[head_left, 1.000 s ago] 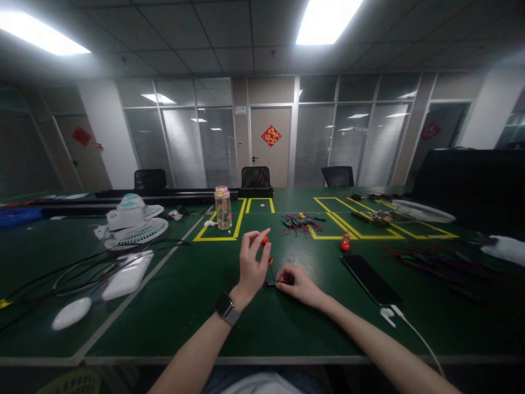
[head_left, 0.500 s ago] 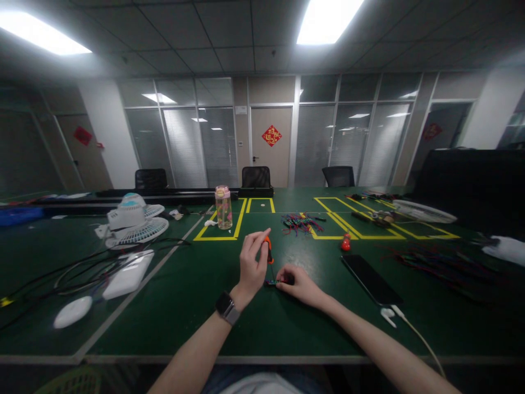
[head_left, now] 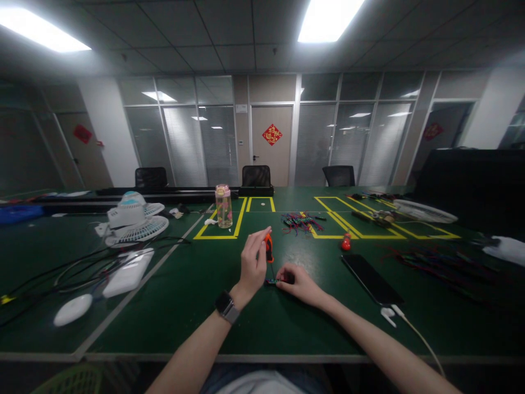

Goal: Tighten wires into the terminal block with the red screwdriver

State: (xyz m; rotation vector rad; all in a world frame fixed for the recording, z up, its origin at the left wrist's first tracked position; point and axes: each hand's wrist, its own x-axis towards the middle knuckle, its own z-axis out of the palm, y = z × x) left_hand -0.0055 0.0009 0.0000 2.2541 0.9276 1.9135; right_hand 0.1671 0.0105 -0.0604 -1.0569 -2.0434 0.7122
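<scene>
The left hand pinches an orange-handled screwdriver upright, tip down on a small dark part. The right hand presses that part flat with closed fingers, mid-table, inward from its near edge. A phone lies to its right.

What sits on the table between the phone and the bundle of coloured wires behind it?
In the head view, a small red object lies between the phone and the wires, beside a strip of yellow tape.
</scene>
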